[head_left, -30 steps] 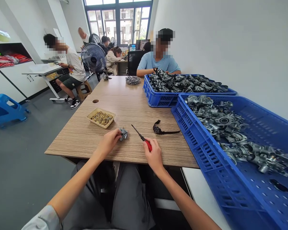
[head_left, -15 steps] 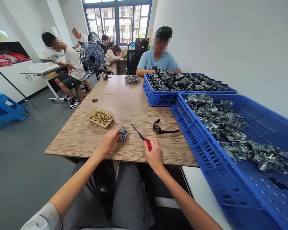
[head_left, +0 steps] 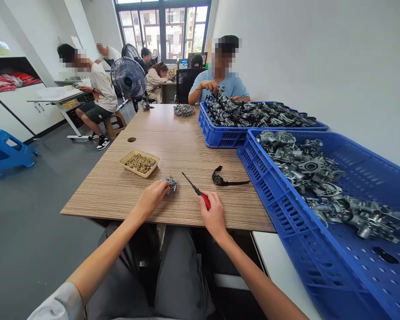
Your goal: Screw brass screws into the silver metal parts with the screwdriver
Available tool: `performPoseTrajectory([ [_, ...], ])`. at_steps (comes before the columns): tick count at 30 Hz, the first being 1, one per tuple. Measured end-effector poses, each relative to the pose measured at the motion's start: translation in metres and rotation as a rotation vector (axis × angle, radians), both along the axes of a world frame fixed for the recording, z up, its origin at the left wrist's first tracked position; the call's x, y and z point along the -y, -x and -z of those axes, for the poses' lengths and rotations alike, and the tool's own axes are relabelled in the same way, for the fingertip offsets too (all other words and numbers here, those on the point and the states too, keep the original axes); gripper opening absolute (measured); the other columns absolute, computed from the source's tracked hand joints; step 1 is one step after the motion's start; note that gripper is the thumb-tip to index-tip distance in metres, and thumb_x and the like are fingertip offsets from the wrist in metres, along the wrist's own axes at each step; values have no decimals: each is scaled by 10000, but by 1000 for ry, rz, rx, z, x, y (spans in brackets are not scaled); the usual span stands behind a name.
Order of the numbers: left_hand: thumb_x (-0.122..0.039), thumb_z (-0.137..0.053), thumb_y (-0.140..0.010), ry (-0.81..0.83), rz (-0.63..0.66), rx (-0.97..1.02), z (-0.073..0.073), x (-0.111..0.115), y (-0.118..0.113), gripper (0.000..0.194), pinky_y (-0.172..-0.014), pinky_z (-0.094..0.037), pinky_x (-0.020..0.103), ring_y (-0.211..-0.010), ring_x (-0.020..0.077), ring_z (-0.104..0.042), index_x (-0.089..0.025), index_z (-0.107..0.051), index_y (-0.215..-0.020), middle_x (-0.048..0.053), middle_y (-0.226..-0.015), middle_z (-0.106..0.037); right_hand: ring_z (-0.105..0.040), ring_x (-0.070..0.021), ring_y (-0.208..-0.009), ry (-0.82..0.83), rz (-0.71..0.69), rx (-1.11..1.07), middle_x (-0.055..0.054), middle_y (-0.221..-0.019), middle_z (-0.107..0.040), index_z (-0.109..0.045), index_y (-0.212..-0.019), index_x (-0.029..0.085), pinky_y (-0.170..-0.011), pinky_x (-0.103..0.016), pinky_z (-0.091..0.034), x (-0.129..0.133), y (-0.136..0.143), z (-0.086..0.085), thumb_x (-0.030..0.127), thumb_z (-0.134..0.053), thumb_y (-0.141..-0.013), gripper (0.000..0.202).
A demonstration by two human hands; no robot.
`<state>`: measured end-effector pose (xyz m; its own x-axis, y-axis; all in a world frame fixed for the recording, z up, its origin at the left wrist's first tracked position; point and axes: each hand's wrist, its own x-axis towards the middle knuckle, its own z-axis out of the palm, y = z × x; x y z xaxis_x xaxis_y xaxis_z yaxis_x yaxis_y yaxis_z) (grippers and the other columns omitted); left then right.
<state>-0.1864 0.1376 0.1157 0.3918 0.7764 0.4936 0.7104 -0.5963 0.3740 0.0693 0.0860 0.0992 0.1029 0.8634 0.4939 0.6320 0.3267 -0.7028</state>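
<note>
My left hand (head_left: 152, 197) is closed on a small silvery metal part (head_left: 171, 185) at the near part of the wooden table (head_left: 166, 146). To its right, my right hand (head_left: 213, 213) has its fingers wrapped round the red handle of a screwdriver (head_left: 197, 191), whose dark shaft points away and to the left. A cream tray (head_left: 122, 162) of brass-coloured screws lies beyond my left hand. Beyond my right hand rests a black wristwatch (head_left: 218, 179).
Two blue crates (head_left: 270, 178) of metal parts stand on the right. A person in a blue shirt (head_left: 231, 86) sits across the table. A round container of small parts (head_left: 184, 110) stands farther back, with a fan (head_left: 129, 79) at the left.
The person across the table has raised a hand above the far crate's edge. My left hand has turned slightly on the metal part; my right hand and the screwdriver look unmoved.
</note>
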Motion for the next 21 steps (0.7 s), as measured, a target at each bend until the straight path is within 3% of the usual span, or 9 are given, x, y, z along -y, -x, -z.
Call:
performPoseTrajectory([
  [14,-258,-481,-1067,-13,-29,-45,2,3,2,151,-803,-507,287,-906,196,-663,-229,-612,-997,44,-942,-688,-670,-284,-1043,7,-6,-19,-104,-1071,-679,-684,-1120,223,-962,-449,-539,0,1,0,364,-523,-1008,241],
  [21,-230,-608,-1008,109,26,75,-3,-6,-1,24,-819,-508,302,-915,199,-674,-219,-625,-1020,44,-988,-719,-669,-285,-1046,24,-6,-53,-110,-1073,-686,-690,-1106,217,-967,-444,-534,-1,2,-1,394,-526,-999,263],
])
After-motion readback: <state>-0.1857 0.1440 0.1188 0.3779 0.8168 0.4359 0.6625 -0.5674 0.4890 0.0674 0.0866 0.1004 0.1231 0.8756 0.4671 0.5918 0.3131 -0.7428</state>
